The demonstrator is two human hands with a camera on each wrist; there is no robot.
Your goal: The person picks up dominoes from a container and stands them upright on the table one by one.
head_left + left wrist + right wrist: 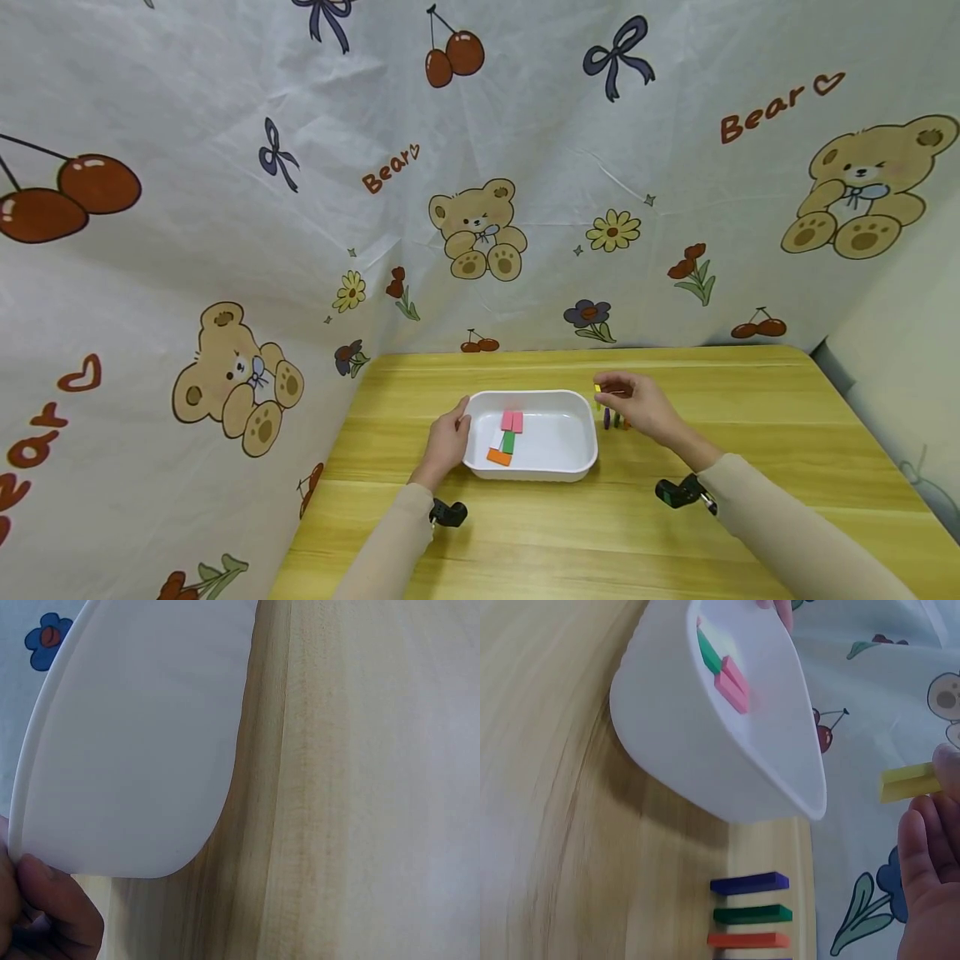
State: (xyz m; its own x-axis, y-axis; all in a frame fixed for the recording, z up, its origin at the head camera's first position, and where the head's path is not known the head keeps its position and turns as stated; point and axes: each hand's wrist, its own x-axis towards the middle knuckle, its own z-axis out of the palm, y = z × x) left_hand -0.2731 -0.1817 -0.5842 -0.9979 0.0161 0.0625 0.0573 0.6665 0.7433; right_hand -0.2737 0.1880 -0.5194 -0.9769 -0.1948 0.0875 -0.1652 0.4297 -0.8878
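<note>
A white rectangular tub point(555, 477) stands on the table, with several small flat blocks lying in its left half: pink blocks point(512, 422), a green one point(509, 442), an orange one point(498, 457) and a white one. At the tub's left end, my left hand point(444, 446) grips the rim between thumb and fingers. Past the right end, my right hand point(637, 406) pinches a yellow block point(909, 783) above the table. Below it a row of blocks stands on edge: purple point(750, 883), green point(753, 914), orange point(748, 940), and part of another at the frame's bottom edge.
The wood-grain table point(525, 542) reaches back to a white cloth point(555, 308) printed with bears, cherries and flowers, which also hangs along the left. A pale wall surface point(892, 367) and a thin cord are at the right. Small dark cameras point(678, 492) sit on both wrists.
</note>
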